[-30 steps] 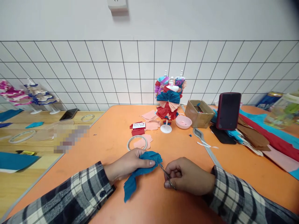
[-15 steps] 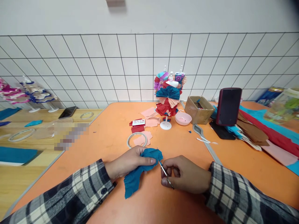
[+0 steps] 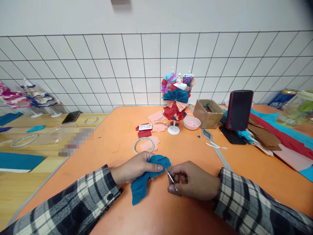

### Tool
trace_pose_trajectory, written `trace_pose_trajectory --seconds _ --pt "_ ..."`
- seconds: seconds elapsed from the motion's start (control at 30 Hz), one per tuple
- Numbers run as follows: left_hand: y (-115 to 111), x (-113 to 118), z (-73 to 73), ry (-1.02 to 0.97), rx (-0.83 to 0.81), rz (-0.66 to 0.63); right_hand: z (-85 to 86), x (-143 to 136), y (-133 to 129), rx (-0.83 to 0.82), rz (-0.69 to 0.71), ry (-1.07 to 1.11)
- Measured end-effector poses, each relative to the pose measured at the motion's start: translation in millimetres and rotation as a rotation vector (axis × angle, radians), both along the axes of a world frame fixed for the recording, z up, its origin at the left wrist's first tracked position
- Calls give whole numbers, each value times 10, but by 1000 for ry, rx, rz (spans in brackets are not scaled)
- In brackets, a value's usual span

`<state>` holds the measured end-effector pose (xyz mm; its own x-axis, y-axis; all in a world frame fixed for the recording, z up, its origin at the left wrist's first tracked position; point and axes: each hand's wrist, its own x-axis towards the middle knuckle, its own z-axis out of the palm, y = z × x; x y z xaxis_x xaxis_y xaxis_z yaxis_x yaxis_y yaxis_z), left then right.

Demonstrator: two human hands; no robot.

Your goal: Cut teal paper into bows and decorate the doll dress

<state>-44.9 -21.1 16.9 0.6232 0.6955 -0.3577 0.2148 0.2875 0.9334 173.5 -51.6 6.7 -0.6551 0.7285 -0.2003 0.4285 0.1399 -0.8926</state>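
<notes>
Pinched between thumb and fingers of my left hand (image 3: 140, 167) is a piece of teal crepe paper (image 3: 140, 189). Its upper part bunches at the fingertips, and a loose strip hangs down to the left. My right hand (image 3: 193, 180) is closed around small, slim metal scissors (image 3: 170, 176), their handles partly hidden by the fingers. The scissors' tip meets the paper's right edge, close to my left thumb. Just beyond my left hand lies a roll of tape (image 3: 134, 148) on pink paper scraps (image 3: 156, 141).
A doll-like figure in a layered paper dress (image 3: 176, 96) stands at the back. Beside it are a pink bowl (image 3: 192, 123), a cardboard box (image 3: 207, 117) and a propped phone (image 3: 240, 109). Coloured paper (image 3: 293, 140) lies right; a teal sheet (image 3: 21, 161) lies left.
Both hands hold nearly the same pose. The scissors' tip has shifted slightly left along the paper's edge, and the hanging strip has moved up a little.
</notes>
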Motion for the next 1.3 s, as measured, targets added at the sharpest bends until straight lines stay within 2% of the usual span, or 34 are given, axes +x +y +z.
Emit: trace_pose_trajectory --seconds 0.13,0.3,0.43,0.63,0.8,1.0,1.2,1.3 --pt "5 -7 21 41 -21 -6 -38 7 2 -35 -26 -32" --pt "12 -5 23 26 -19 -60 -11 6 3 -30 21 -39" --pt "12 -13 0 11 -38 -25 -5 -4 3 -56 -2 -19" --pt "31 -45 -53 -159 -89 86 -9 -44 0 -15 -41 4" --pt "49 -54 -89 -122 -67 53 12 -65 17 -32 -15 -13" --pt "68 -30 -111 -63 -45 106 -64 -62 22 -110 -48 6" --pt "68 -3 -116 -40 -7 72 -38 -65 14 -22 -60 -8" --pt "68 -8 -118 -86 -19 73 -52 -66 21 -41 -62 -9"
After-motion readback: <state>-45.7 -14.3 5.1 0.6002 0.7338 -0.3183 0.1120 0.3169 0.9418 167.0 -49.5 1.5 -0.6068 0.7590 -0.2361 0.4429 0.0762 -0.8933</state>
